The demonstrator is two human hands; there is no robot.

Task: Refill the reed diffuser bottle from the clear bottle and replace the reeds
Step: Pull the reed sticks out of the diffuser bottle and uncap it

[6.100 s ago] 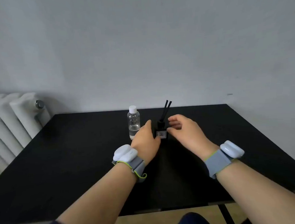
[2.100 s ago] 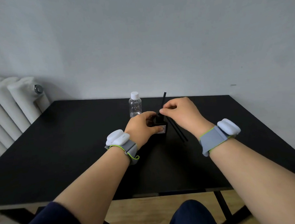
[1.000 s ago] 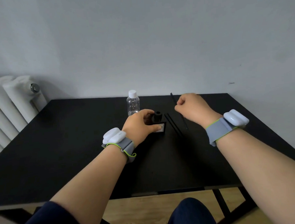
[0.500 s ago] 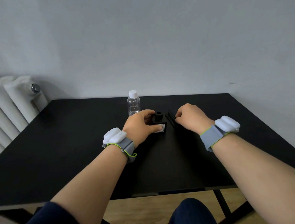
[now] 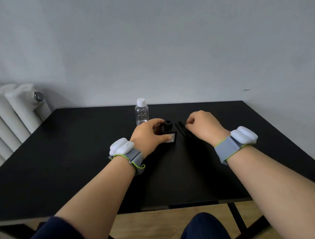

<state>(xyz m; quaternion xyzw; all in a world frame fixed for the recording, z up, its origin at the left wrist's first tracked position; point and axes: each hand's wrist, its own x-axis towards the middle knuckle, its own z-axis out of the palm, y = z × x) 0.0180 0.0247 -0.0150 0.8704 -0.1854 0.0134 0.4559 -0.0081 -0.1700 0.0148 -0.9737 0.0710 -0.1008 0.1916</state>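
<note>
We hold the diffuser; its reeds lie out beside it.
We see the left hand [image 5: 148, 136] gripping the diffuser [image 5: 168, 127], thumb on its label, neck open, upright on the table [image 5: 79, 159]. The reeds [image 5: 183, 131] lie flat just right of it. The right hand [image 5: 204, 126] curls over their far ends, and we cannot tell whether it pinches them. The capped clear bottle [image 5: 142, 112] stands just behind the left hand.

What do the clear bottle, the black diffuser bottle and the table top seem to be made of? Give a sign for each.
Clear round bottle with white cap: probably thin plastic, see-through, glossy. Small square black diffuser bottle: likely glass or hard plastic, opaque, faint sheen. Black table top: smooth matt board, perhaps laminate, soft reflections.
</note>
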